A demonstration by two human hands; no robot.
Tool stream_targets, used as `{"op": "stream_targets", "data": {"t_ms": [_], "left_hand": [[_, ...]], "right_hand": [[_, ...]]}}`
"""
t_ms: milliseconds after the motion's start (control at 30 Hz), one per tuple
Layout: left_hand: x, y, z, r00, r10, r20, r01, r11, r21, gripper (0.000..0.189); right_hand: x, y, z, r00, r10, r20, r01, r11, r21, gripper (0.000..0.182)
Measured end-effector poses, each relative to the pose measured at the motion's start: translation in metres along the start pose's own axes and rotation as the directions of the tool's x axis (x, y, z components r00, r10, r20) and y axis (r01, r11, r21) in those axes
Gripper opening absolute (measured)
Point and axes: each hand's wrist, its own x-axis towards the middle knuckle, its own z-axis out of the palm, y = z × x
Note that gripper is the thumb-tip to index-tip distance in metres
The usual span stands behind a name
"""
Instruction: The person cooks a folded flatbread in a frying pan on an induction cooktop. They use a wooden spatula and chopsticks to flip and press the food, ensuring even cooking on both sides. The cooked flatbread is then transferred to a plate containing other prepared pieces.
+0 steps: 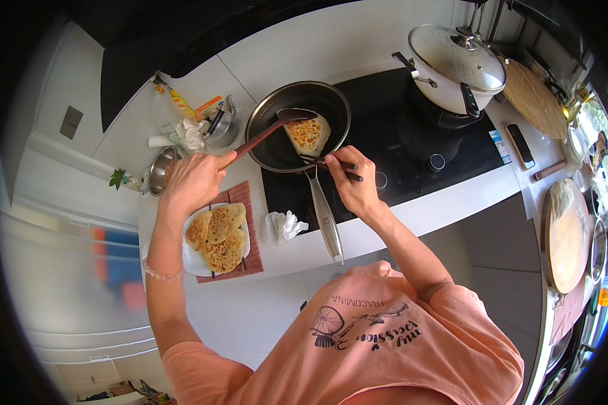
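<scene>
My left hand grips the handle of a dark wooden spatula, whose head lies over the upper edge of a browned, folded flatbread. The flatbread sits in a dark frying pan on the hob. In my right hand is a pair of dark chopsticks, their tips at the flatbread's lower edge. The pan's steel handle points toward me, with neither hand on it. Below my left hand, a white plate holds several browned flatbreads on a reddish-brown mat.
A lidded white pot stands at the back right of the black hob. Crumpled tissue lies by the pan handle. A steel bowl is beside my left hand. Farther right are a phone, a rolling pin and a round board with dough.
</scene>
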Motion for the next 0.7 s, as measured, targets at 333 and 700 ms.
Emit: {"op": "stream_targets", "data": {"t_ms": [333,700], "left_hand": [[-0.021,0.010,0.020,0.933,-0.301,-0.196,0.235,0.925,-0.299,0.032],[-0.024,0.059,0.051,0.941,-0.298,-0.163,0.272,0.949,-0.162,0.034]], "right_hand": [[-0.006,0.005,-0.008,0.997,0.009,-0.071,-0.001,0.994,0.111,0.018],[-0.017,0.000,-0.012,0.995,0.056,-0.088,-0.028,0.956,0.293,0.022]]}}
